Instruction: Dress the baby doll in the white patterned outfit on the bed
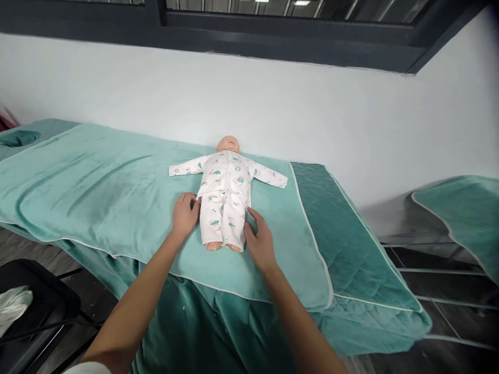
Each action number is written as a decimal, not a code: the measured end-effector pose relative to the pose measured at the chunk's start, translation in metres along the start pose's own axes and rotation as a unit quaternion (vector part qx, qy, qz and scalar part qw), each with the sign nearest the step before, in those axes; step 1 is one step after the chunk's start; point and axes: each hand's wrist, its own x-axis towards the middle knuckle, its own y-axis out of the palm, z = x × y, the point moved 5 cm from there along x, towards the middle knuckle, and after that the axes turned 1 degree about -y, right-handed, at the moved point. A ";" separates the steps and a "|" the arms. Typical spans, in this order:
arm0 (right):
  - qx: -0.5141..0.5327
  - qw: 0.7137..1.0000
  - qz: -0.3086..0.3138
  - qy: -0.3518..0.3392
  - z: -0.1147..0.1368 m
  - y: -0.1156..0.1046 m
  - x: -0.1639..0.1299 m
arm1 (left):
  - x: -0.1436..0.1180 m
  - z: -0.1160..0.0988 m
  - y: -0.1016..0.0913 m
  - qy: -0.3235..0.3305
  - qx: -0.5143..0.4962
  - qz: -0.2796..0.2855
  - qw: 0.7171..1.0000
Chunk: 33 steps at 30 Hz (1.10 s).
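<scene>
Resting on the towel, my two hands sit either side of one doll, which lies on its back near the middle of the bed. My left hand is at about nine o'clock from the doll's legs, fingers loosely curled, fingertips touching or just beside the hip of its trousers; it grips nothing that I can see. My right hand is at about four o'clock from the legs, palm down, fingers spread flat on the towel and lying along the trouser leg, holding nothing either.

The doll wears one white two-piece suit with small teal prints. Its two arms stretch out toward nine and three o'clock, its head points to twelve, toward the white wall, and its two bare feet point to six, toward me. One pale green towel with a white edge is spread under it, over a darker green quilted cover.

At three o'clock, well apart, a second bed shows one corner in the same green. At eight o'clock, low down, one black chair carries a white cloth.
</scene>
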 end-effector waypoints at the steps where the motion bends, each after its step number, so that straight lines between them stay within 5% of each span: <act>1: 0.002 1.000 -0.001 -0.026 0.007 -0.002 -0.010 | -0.009 -0.001 -0.005 0.002 -0.020 -0.004 1.000; 8: -0.160 0.949 0.109 -0.248 0.060 0.016 -0.047 | -0.094 -0.022 -0.023 0.019 -0.048 0.108 0.993; 16: -0.224 0.942 0.073 -0.241 0.058 0.029 -0.038 | -0.112 -0.042 -0.017 0.029 0.010 0.106 0.994; 24: -0.173 0.941 0.087 -0.277 0.068 0.018 -0.047 | -0.128 -0.030 -0.030 -0.014 -0.090 -0.020 0.996; 28: -0.171 0.944 0.095 -0.264 0.061 0.016 -0.056 | -0.136 -0.030 -0.027 -0.001 -0.076 -0.006 0.997; 33: -0.137 0.970 0.017 -0.201 0.043 0.004 -0.060 | -0.134 -0.047 -0.012 0.071 0.006 0.028 0.997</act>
